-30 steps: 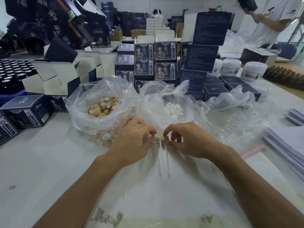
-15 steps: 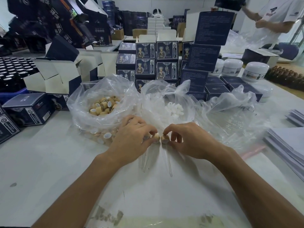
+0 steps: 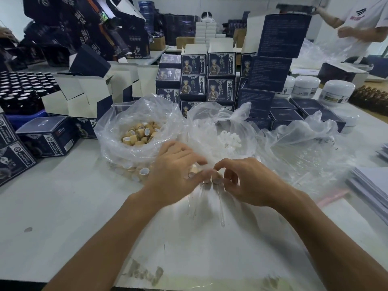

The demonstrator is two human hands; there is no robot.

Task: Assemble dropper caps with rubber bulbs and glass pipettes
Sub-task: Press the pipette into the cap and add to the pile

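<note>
Two bare hands meet over the pale grey surface (image 3: 63, 217), forearms reaching in from the near edge. The left hand (image 3: 172, 175) curls its fingers round a tan cylindrical dropper cap (image 3: 192, 172), its grip clamped on it, with thin clear glass pipettes (image 3: 196, 203) slanting down from under the fingers onto the surface. The right hand (image 3: 249, 181) pinches a second tan dropper cap (image 3: 217, 177) between thumb and forefinger, grip closed on it; a clear glass pipette (image 3: 220, 208) hangs from this cap with its tip towards the viewer. The two caps sit just beside each other, though blur hides whether they touch.

Just behind the hands stand three crumpled clear plastic bags: the left bag (image 3: 117, 127) holds loose tan caps, the middle bag (image 3: 210, 122) holds small white rubber bulbs (image 3: 228, 139), and the right bag (image 3: 315, 148) lies flatter, contents unclear. Farther back are stacked dark blue printed cartons (image 3: 210, 80), white round jars (image 3: 336, 93) at right and rows of dark bottles (image 3: 21, 89) at left. A person in a white shirt (image 3: 361, 22) stands far right.
</note>
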